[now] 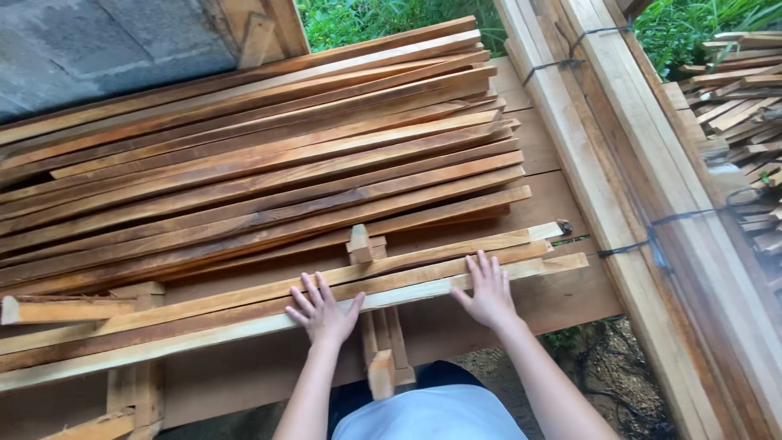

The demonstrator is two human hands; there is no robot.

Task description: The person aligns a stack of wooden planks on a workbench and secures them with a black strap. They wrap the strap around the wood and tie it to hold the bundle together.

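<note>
Nearest the camera, both arms reach forward over the near edge of a wooden surface. The left hand lies flat with its fingers spread apart, palm down on the nearest long wooden slats, gripping nothing. The right hand does the same further right along the same slats, fingers splayed and pressing down, closed on nothing. With the hands set well apart like this, the pressure seems to be shared along the length, which would keep the thin strips from sliding or tipping.

These near slats run from the lower left up towards the right, lying side by side and touching, with their right ends close to the surface's right edge. Below the hands, a short upright piece of wood sticks out towards the person, and a small wooden block stands just beyond the slats, between the hands.

Further off, a large stack of slats covers most of the surface, laid roughly parallel and overlapping, apparently so the pile stays compact. To the right, long pale beams run from near to far, bound with dark wire. At the far right another pile of cut wood lies, with green plants beyond.
</note>
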